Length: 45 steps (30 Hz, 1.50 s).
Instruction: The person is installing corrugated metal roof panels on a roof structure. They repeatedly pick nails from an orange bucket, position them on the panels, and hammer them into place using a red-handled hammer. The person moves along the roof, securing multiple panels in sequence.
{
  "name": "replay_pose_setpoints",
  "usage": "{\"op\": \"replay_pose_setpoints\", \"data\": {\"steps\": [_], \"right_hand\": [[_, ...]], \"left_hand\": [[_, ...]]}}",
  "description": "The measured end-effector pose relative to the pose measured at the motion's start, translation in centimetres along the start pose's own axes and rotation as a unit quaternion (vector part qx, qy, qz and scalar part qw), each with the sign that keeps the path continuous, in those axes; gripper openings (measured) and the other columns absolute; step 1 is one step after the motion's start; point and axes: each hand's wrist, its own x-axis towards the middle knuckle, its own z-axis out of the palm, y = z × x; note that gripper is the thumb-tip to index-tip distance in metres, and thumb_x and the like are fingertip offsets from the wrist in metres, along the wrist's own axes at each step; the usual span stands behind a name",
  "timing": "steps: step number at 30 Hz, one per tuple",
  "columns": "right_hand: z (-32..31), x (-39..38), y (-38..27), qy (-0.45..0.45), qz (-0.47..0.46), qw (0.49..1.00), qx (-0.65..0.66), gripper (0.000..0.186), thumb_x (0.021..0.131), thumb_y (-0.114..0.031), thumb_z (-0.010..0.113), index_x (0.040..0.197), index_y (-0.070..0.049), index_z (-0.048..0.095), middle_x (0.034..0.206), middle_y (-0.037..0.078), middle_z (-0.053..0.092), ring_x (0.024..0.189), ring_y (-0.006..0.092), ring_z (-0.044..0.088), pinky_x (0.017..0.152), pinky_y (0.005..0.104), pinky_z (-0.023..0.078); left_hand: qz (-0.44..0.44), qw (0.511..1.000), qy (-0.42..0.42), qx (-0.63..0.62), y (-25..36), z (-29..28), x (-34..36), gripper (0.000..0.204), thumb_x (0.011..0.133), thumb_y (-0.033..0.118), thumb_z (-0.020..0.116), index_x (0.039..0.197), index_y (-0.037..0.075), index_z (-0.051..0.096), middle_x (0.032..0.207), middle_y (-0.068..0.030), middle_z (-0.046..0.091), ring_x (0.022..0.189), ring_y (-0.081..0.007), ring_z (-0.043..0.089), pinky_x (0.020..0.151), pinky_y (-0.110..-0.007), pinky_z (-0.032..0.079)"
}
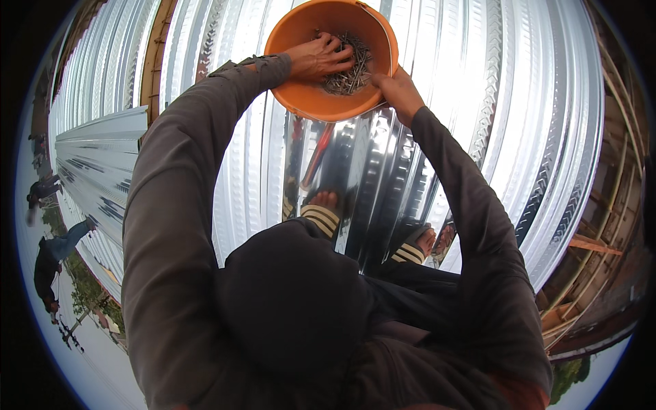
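Note:
An orange bucket (294, 104) sits at the top middle, tilted so that its inside shows. Loose nails (350, 80) lie heaped in its bottom. My left hand (320, 57) reaches inside over the left rim, its fingers bent and spread apart at the nails; whether any nail is between the fingertips I cannot make out. On the right side, my right hand (398, 92) grips the bucket's rim, thumb on the inside. The thin wire handle (391, 41) hangs along that side. Just below the bucket is a tool with a red handle (318, 154), its upper end hidden.
Shiny ribbed metal roofing sheets (253, 178) spread beneath me and mirror their surroundings. My sandalled feet (321, 212) stand on them. A loose sheet (102, 130) lies at left, near two people (51, 266). Wooden framing (594, 242) shows beyond the right edge.

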Motion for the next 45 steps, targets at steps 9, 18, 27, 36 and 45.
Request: {"op": "replay_pose_setpoints", "data": {"steps": [9,18,27,36,45], "right_hand": [[0.1,-0.5,-0.8,0.004,0.024,1.000,0.008,0.037,0.096,-0.013,0.055,0.130,0.001,0.049,0.101,0.015,0.066,0.081,0.0234,0.072,0.068,0.0354,0.064],[0.8,-0.5,-0.9,0.013,0.036,0.999,0.018,0.036,0.095,-0.011,0.054,0.129,0.002,0.050,0.102,0.016,0.068,0.083,0.0237,0.072,0.069,0.0363,0.062],[0.8,-0.5,-0.6,0.014,0.018,1.000,0.011,0.033,0.095,-0.010,0.054,0.127,0.002,0.051,0.100,0.014,0.066,0.084,0.0225,0.070,0.073,0.0368,0.060],[0.2,-2.0,2.4,0.029,0.124,0.948,0.293,0.027,0.104,-0.022,0.056,0.125,-0.004,0.056,0.103,0.008,0.069,0.085,0.0187,0.070,0.071,0.0340,0.059],[3.1,-2.7,4.7,0.054,0.071,0.937,0.338,0.043,0.092,-0.008,0.057,0.133,-0.002,0.047,0.124,0.012,0.059,0.114,0.0278,0.064,0.095,0.0474,0.056]], "left_hand": [[-0.342,0.876,0.097,-0.325,-5.9,-1.6,0.6,0.032,0.093,0.024,0.066,0.121,0.008,0.064,0.103,-0.0113,0.070,0.095,-0.0293,0.071,0.079,-0.045,0.059],[-0.487,0.370,-0.279,-0.741,-1.2,-2.0,-2.3,0.025,0.090,0.011,0.053,0.105,-0.006,0.063,0.081,-0.0189,0.070,0.078,-0.0274,0.074,0.071,-0.046,0.064],[-0.581,0.004,0.216,-0.785,6.2,1.0,2.5,0.045,0.087,0.006,0.051,0.132,0.000,0.056,0.117,-0.0120,0.063,0.109,-0.0224,0.065,0.090,-0.046,0.058],[-0.626,0.506,0.116,-0.582,10.4,-6.2,12.6,0.055,0.085,0.011,0.053,0.140,0.007,0.059,0.125,-0.0256,0.065,0.112,-0.0420,0.065,0.103,-0.044,0.049],[-0.568,0.598,0.107,-0.555,10.4,-3.6,5.7,0.039,0.081,0.011,0.057,0.116,-0.004,0.068,0.116,-0.0279,0.068,0.114,-0.0416,0.064,0.102,-0.048,0.048]]}}
